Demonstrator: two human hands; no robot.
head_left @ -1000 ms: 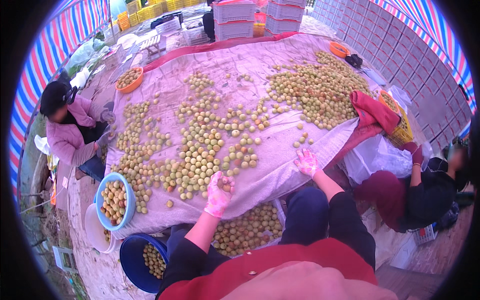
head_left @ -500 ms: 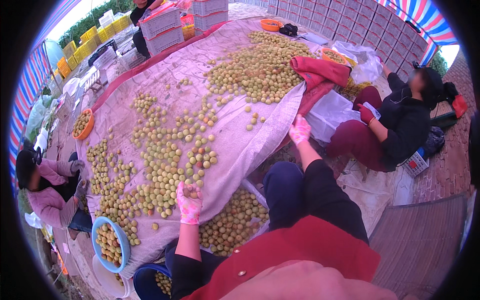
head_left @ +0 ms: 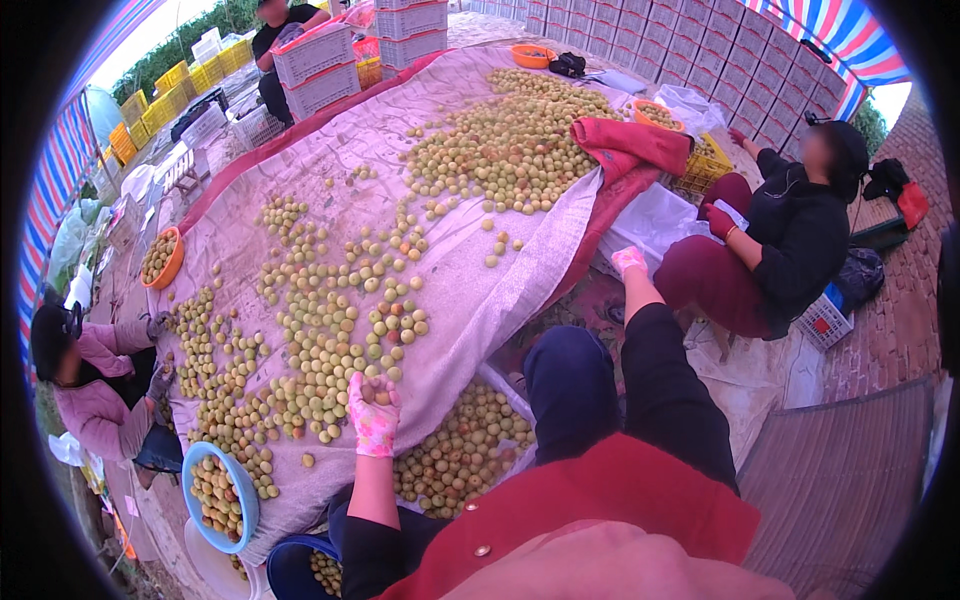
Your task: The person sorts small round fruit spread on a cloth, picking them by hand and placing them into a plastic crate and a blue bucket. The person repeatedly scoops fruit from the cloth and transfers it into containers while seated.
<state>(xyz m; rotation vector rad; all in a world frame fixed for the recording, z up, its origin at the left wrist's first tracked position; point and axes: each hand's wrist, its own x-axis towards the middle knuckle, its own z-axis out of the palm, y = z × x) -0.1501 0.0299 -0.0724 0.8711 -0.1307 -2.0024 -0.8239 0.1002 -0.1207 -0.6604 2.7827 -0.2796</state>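
My left hand [head_left: 374, 418], in a pink floral glove, is at the near edge of the pinkish cloth [head_left: 500, 290], beside a spread of small round green-brown fruit [head_left: 335, 340]. Its fingers are curled, and what look like round fruit show between them. Out to the right, past the cloth's edge, my right hand [head_left: 629, 261], gloved alike, is over white plastic sheeting [head_left: 655, 222] near a co-worker's knees. Its fingers are too small and blurred to make out. Below the cloth's edge, more fruit [head_left: 460, 450] fills a lined container by my legs.
A light blue basin [head_left: 247, 490] of fruit stands at the near left, a dark blue bucket [head_left: 292, 565] beside it. Co-workers sit left [head_left: 95, 385] and right [head_left: 790, 235]; another person is at the back. A red cloth [head_left: 630, 146] lies by the far fruit heap. Stacked crates [head_left: 670, 45] line the back.
My right hand has left the cloth's edge and moved right, over the plastic sheeting. My left hand has stayed nearly in place, fingers still curled. The right co-worker's gloved hand has shifted slightly.
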